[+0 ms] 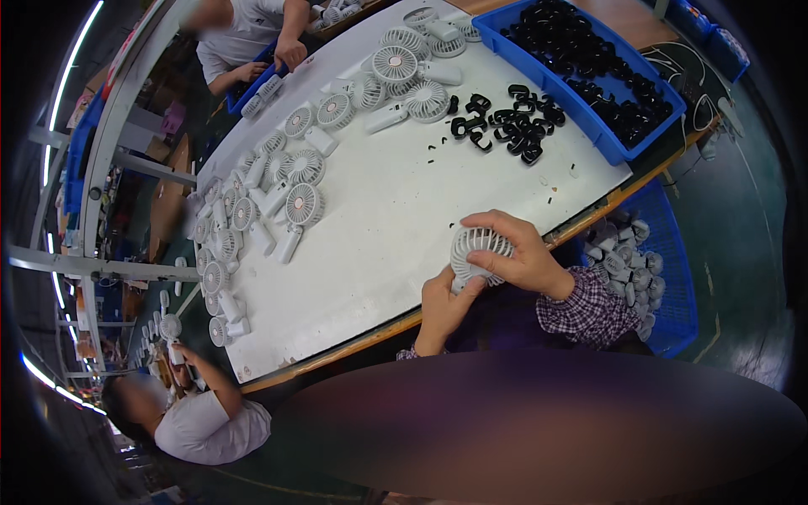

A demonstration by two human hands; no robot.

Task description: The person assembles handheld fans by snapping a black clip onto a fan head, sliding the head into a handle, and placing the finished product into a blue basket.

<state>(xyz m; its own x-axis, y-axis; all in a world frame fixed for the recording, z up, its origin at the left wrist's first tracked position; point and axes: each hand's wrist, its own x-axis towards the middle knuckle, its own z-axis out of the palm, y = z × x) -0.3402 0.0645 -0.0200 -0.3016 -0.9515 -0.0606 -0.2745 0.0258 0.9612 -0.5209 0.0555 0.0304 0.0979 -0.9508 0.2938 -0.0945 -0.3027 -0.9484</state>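
Both hands together, clamped on one fan (473, 244), pale grey, round ribbed cage. Fan sits at the near edge of the counter (379, 244), seen against it, right of centre; can't tell if it touches. Right hand (528, 259): fingers curled over the top and far side of the cage, thumb across its front. Left hand (446, 305): grips lower part, thumb up near the cage bottom; fan's lower end hidden by the hands. Right arm in checked sleeve (589, 311).

Counter white, wood-coloured edge. Loose fans (305, 204), same pale grey, heaped along the left side and far end, some overlapping, handles at mixed angles. Black parts (513, 122) in a loose pile on the far right, beyond the hands; a few tiny black bits (432, 161) scattered near it. Blue bin (592, 128) right beside the pile at the counter's right edge, full of more black parts. Blue basket (678, 295) below the counter on the right, pale grey pieces (631, 273) piled in it. White cables (694, 63) past the bin.

Co-worker in white (252, 38) across the counter, hands at a blue container (238, 99). Second co-worker (210, 429) lower left, holding up another fan (171, 326).
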